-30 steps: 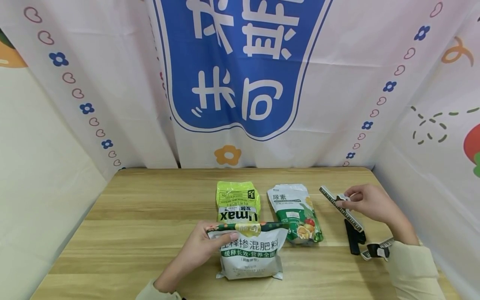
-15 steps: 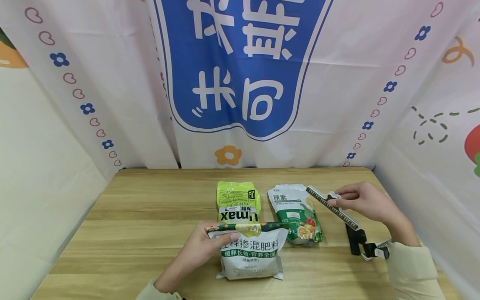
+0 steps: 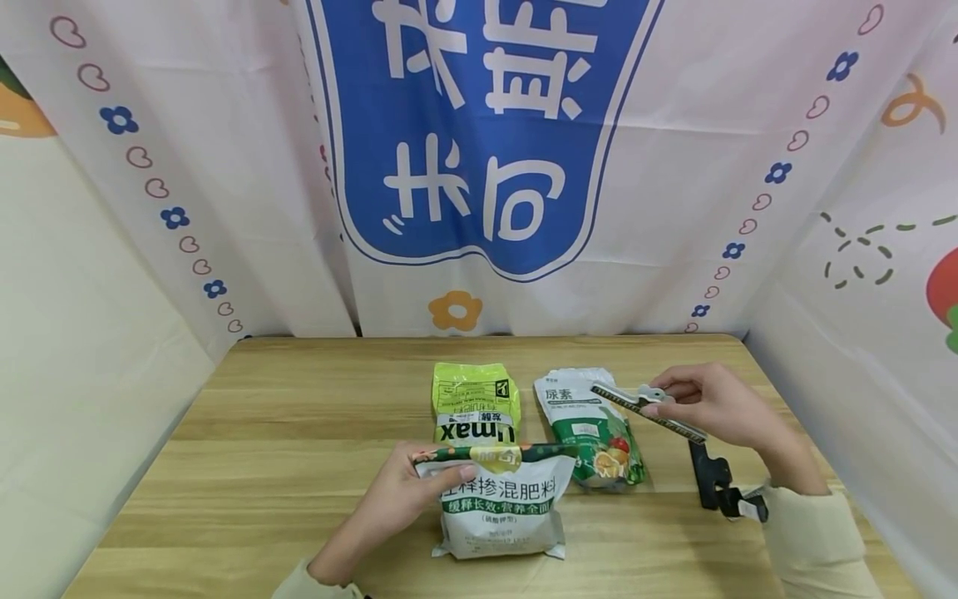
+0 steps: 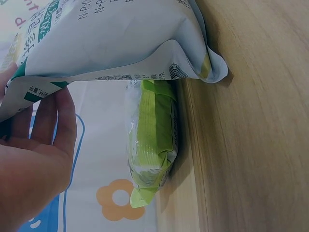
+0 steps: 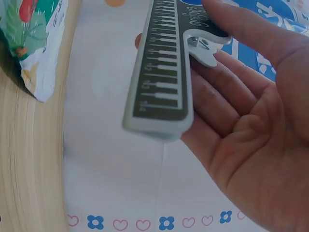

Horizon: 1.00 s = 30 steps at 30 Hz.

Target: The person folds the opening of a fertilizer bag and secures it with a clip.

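My left hand (image 3: 419,484) pinches the folded-down top of a white fertilizer bag (image 3: 503,520), thumb in front and fingers behind; the bag stands on the table. In the left wrist view the fingers (image 4: 46,118) show behind the bag's edge. My right hand (image 3: 722,408) holds a long clip (image 3: 647,410) by its handles, above the table and close to the white and green urea bag. Piano keys are printed on the clip's bar, plain in the right wrist view, where the thumb and fingers pinch its handles.
Behind the white bag lies a lime-green bag (image 3: 475,403). To its right is the white and green urea bag (image 3: 587,428). A black clip (image 3: 707,474) and another clip with a black handle (image 3: 743,504) lie near the right sleeve, which partly hides the latter.
My right hand has moved a little left with the clip, whose bar now reaches over the urea bag and is turned flatter. The left hand and white bag stay put.
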Available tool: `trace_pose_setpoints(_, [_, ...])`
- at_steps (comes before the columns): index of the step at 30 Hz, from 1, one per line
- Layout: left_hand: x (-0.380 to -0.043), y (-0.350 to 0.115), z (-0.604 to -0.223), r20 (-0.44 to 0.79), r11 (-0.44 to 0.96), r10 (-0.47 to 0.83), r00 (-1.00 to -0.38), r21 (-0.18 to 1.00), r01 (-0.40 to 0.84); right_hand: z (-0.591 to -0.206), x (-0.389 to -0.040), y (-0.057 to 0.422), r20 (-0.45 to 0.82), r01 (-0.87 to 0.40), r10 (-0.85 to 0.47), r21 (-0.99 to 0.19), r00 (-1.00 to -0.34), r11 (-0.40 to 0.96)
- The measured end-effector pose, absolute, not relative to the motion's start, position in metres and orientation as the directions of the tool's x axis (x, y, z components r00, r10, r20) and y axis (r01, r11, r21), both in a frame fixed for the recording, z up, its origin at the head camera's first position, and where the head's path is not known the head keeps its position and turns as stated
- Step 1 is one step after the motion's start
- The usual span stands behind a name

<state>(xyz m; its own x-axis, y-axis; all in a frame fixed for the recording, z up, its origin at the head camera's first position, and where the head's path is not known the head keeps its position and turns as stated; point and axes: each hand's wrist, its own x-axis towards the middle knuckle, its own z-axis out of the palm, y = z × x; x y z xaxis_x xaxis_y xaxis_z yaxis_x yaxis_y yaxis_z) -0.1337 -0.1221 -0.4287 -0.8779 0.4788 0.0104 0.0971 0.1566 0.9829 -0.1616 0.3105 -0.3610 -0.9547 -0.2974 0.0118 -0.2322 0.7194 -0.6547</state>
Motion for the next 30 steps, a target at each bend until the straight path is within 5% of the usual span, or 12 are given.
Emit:
trace_pose_setpoints(21, [-0.134,-0.122,-0.428,0.008,0.160,0.473,-0.881,0.982,0.095,-0.342,-0.151,0.279,0.068,-0.332,-0.390,-0.670,-0.918,0.664])
trace_pose_setpoints(30, [-0.134,-0.122,-0.429,-0.012,0.171,0.462,-0.887,0.982,0.076,-0.337,-0.148,0.266,0.196,-0.487,-0.491,-0.652,-0.849,0.582])
